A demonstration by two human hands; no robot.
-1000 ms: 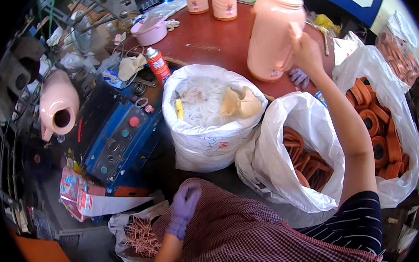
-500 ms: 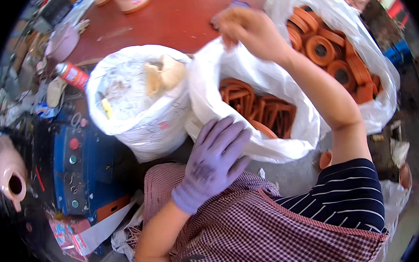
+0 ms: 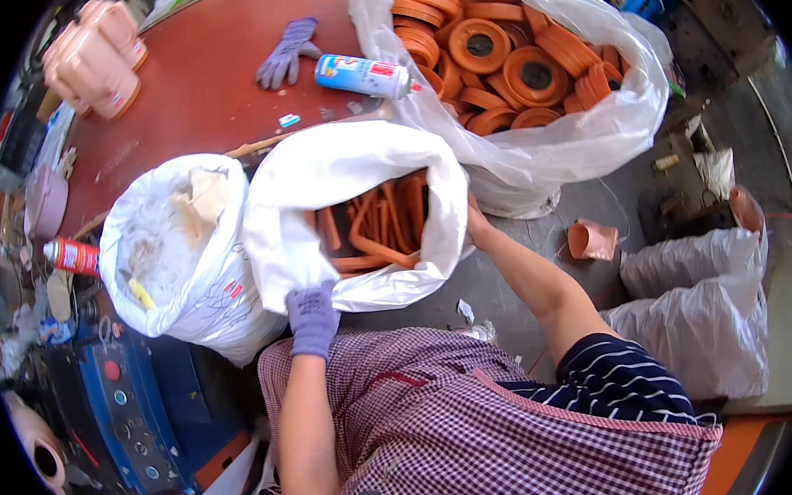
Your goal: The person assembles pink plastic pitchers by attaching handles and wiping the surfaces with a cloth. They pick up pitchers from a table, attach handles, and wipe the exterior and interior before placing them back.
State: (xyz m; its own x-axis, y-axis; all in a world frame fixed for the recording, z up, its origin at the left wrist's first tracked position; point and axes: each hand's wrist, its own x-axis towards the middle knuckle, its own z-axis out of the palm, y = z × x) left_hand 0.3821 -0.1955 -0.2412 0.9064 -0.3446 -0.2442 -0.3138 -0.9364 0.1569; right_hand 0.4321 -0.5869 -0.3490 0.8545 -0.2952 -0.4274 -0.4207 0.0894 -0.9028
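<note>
An open white sack (image 3: 351, 149) stands before me, holding orange-brown bent strip-like pieces (image 3: 380, 225). My left hand (image 3: 314, 319), in a purple glove, is closed on the sack's near left rim. Bare, my right hand (image 3: 478, 225) is against the sack's right side; its fingers are mostly hidden behind the white material. Past the sack, another purple glove (image 3: 286, 55) lies on the red table (image 3: 205, 72), beside a blue and white spray can (image 3: 362, 76).
A larger sack (image 3: 524, 158) of orange-brown round parts (image 3: 531, 76) stands far right. On the left are a white bag (image 3: 205, 300) of clear scraps, a red can (image 3: 71, 256) and a blue machine panel (image 3: 134, 408). Pink jugs (image 3: 93, 66) stand far left; filled sacks (image 3: 699, 317) lie right.
My right hand has come down from above the table's near edge to the sack's right side. The left has gone from outstretched fingers to gripping the rim. The whole view has shifted.
</note>
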